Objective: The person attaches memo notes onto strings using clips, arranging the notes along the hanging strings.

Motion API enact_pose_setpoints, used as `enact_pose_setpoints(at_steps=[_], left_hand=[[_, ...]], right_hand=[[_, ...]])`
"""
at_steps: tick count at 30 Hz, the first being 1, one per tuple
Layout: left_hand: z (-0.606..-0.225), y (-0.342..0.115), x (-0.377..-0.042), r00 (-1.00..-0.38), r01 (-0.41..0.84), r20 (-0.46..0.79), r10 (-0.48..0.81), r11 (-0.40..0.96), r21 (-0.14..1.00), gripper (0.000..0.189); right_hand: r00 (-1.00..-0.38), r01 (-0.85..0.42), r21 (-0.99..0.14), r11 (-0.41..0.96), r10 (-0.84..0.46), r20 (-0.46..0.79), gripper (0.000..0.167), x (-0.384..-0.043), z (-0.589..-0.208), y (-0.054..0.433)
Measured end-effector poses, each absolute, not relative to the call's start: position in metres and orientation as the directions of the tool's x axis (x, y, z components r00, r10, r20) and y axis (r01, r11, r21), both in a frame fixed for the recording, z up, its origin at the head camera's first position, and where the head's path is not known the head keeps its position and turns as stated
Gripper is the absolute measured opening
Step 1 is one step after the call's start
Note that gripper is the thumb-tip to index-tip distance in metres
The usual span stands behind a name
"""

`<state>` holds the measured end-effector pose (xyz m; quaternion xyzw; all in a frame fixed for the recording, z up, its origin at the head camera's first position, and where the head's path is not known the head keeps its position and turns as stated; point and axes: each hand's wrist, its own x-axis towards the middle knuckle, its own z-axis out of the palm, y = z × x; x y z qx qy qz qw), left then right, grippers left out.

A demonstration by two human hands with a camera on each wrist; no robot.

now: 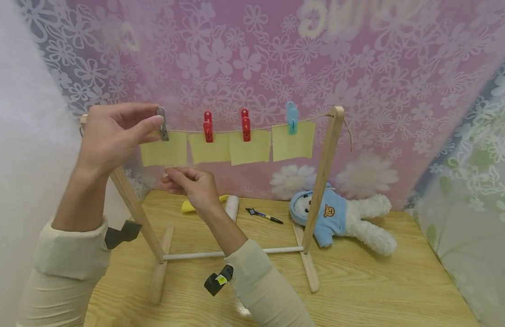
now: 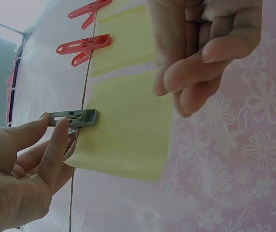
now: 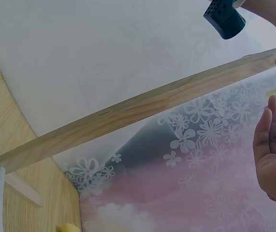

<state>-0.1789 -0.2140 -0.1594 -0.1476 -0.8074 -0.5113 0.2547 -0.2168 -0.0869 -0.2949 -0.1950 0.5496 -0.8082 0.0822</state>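
Note:
My left hand (image 1: 109, 134) is raised at the left end of a string line and pinches a grey clothespin (image 2: 75, 118) between thumb and fingers. The clothespin sits across the string at the top edge of a yellow paper square (image 2: 123, 128), which hangs below it. Just under that paper's bottom edge is my right hand (image 1: 195, 186), its fingers loosely curled with nothing seen between them. In the left wrist view the right fingertips (image 2: 169, 87) overlap the paper's lower edge. To the right, two red clothespins (image 1: 246, 126) and a light blue clothespin (image 1: 292, 118) hold more yellow papers (image 1: 251, 152).
The string runs between two wooden posts (image 1: 323, 181) joined low by a white rod (image 1: 282, 250). On the wooden table (image 1: 379, 281) lie a white plush toy in a blue hoodie (image 1: 332, 218), a pen (image 1: 264, 215), a white roll (image 1: 232, 206) and a yellow item (image 1: 188, 207).

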Motion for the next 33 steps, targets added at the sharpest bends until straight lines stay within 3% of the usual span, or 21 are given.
enact_pose_setpoints(at_steps=[9,19,22,27,30,33], left_hand=[[-0.157,-0.213,-0.181,-0.826,0.48,0.563,-0.028,0.489,0.728,0.037],[-0.159,-0.211,-0.178,-0.801,0.501,0.596,-0.054,0.484,0.717,0.04],[-0.162,-0.207,-0.176,-0.726,0.561,0.674,-0.138,0.447,0.696,0.032],[-0.181,-0.206,-0.172,-0.503,0.773,0.813,-0.292,0.268,0.575,0.009],[-0.205,-0.207,-0.167,-0.474,0.844,0.858,-0.199,0.177,0.507,0.007],[-0.237,-0.204,-0.165,-0.506,0.832,0.862,0.016,0.271,0.484,0.011]], right_hand=[[-0.896,-0.072,-0.947,-0.312,-0.398,0.199,0.024,-0.22,-0.303,-0.082],[-0.823,-0.246,-0.962,-0.116,-0.5,0.271,0.024,-0.206,-0.323,-0.055],[-0.814,-0.314,-0.949,-0.006,-0.513,0.272,0.024,-0.193,-0.327,-0.042],[-0.813,-0.387,-0.898,0.211,-0.537,0.224,0.027,-0.179,-0.352,-0.009],[-0.803,-0.432,-0.85,0.303,-0.558,0.209,0.033,-0.17,-0.373,0.019],[-0.814,-0.438,-0.817,0.376,-0.551,0.183,0.037,-0.162,-0.391,0.055]])
